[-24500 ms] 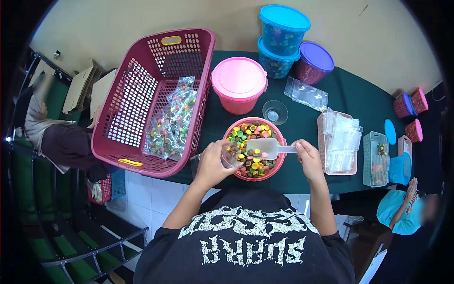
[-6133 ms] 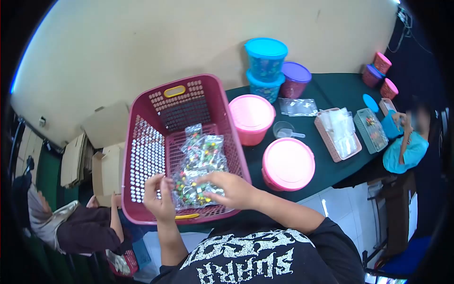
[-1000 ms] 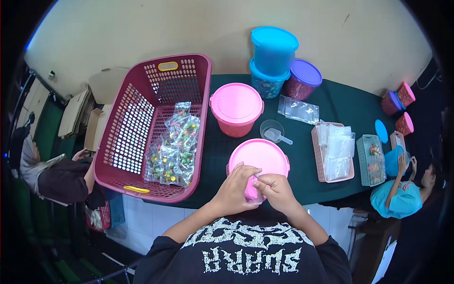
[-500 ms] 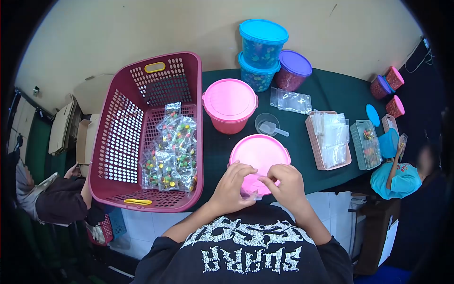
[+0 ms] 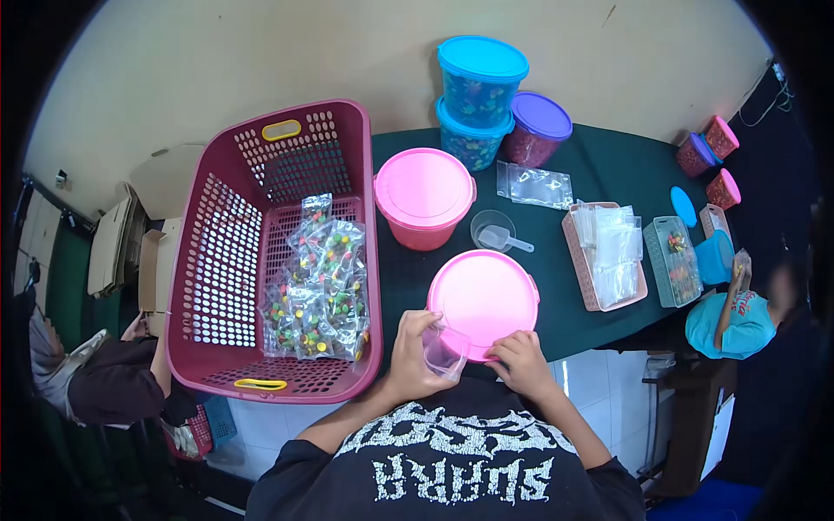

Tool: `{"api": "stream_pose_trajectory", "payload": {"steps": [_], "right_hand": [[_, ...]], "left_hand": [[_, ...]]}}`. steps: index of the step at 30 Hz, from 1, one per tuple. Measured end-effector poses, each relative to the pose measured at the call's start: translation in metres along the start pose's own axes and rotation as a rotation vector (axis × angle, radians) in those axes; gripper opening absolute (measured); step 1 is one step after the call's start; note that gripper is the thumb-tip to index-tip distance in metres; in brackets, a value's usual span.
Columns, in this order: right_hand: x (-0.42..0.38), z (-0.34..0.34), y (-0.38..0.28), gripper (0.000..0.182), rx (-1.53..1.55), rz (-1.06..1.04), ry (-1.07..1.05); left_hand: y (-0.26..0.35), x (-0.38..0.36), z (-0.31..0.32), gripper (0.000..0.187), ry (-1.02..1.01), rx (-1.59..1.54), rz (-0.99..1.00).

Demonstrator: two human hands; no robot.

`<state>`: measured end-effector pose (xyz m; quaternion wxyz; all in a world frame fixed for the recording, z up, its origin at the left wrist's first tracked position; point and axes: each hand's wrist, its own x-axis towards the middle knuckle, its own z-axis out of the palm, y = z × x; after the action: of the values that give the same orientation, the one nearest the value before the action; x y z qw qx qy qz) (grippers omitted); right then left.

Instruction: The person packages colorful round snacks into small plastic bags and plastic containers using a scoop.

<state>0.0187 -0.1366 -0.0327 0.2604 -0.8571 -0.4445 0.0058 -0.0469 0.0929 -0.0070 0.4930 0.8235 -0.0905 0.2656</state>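
My left hand [image 5: 413, 358] is closed around a clear plastic bag [image 5: 446, 352], which is puffed open and shows nothing inside. Just to its right, my right hand [image 5: 523, 363] grips the near rim of a round pink lid [image 5: 483, 300] on a tub close to my body. The lid lies flat; the tub's body is mostly hidden under it. Beyond, a clear cup [image 5: 483, 227] holds a small scoop [image 5: 508, 239]. To the left, a maroon laundry basket [image 5: 217, 260] contains several clear packets of colourful sweets [image 5: 317, 295].
Another pink-lidded tub [image 5: 424, 195] stands behind. Blue tubs [image 5: 478, 82] are stacked by a purple-lidded tub [image 5: 539, 130]. Flat bags [image 5: 534, 185] lie near a pink tray [image 5: 638, 291] of more bags. One person [image 5: 730, 321] works at right, another [image 5: 113, 378] at left.
My hands have moved apart. The bag, pinched between both hands before, is now opened out in my left hand, while my right hand has moved to the lid's rim.
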Motion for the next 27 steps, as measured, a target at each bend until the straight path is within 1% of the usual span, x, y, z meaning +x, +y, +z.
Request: {"api": "stream_pose_trajectory", "payload": {"steps": [3, 6, 7, 8, 9, 10, 11, 13, 15, 16, 17, 19, 22, 25, 27], "right_hand": [[-0.001, 0.002, 0.001, 0.016, 0.01, -0.046, 0.023], [0.003, -0.012, -0.005, 0.015, 0.008, -0.061, 0.069], [0.004, -0.021, -0.009, 0.015, 0.009, -0.063, 0.069], [0.007, -0.032, -0.012, 0.014, 0.001, -0.057, 0.12], [0.011, -0.039, -0.014, 0.014, -0.009, -0.051, 0.171], [0.018, -0.042, -0.014, 0.019, -0.005, -0.05, 0.239], [0.03, -0.043, -0.013, 0.019, -0.008, -0.058, 0.237], [0.066, -0.044, -0.009, 0.02, -0.131, -0.184, 0.266], [0.117, -0.026, 0.01, 0.016, -0.255, -0.299, 0.294], [0.144, -0.019, 0.02, 0.015, -0.246, -0.312, 0.288], [0.168, -0.012, 0.029, 0.014, -0.235, -0.328, 0.284], [0.202, 0.005, 0.05, 0.013, -0.216, -0.318, 0.291], [0.228, 0.021, 0.066, 0.011, -0.205, -0.31, 0.291], [0.235, 0.03, 0.078, 0.011, -0.219, -0.328, 0.259], [0.237, 0.036, 0.084, 0.01, -0.268, -0.311, 0.188]], "left_hand": [[0.0, -0.003, -0.001, 0.079, 0.03, 0.006, 0.044], [-0.005, -0.005, -0.003, 0.078, 0.074, -0.052, 0.072], [-0.006, -0.004, -0.005, 0.076, 0.096, -0.046, 0.18], [-0.006, -0.003, -0.006, 0.074, 0.117, -0.041, 0.288], [-0.005, -0.004, -0.009, 0.074, 0.119, -0.04, 0.29], [-0.003, -0.004, -0.01, 0.072, 0.084, -0.029, 0.325], [-0.002, -0.005, -0.011, 0.071, 0.052, -0.017, 0.357], [-0.004, -0.01, -0.006, 0.069, 0.063, -0.019, 0.34], [-0.005, -0.011, -0.001, 0.073, 0.039, 0.003, 0.254], [-0.004, -0.01, 0.0, 0.072, 0.002, 0.008, 0.218], [-0.005, -0.01, 0.001, 0.072, 0.009, 0.016, 0.225], [-0.009, -0.012, 0.002, 0.071, -0.09, 0.039, 0.12], [-0.013, -0.023, 0.0, 0.071, -0.085, 0.071, 0.084], [-0.011, -0.033, -0.003, 0.071, -0.061, 0.106, 0.023], [-0.012, -0.039, -0.002, 0.07, -0.046, 0.131, -0.049]]}}
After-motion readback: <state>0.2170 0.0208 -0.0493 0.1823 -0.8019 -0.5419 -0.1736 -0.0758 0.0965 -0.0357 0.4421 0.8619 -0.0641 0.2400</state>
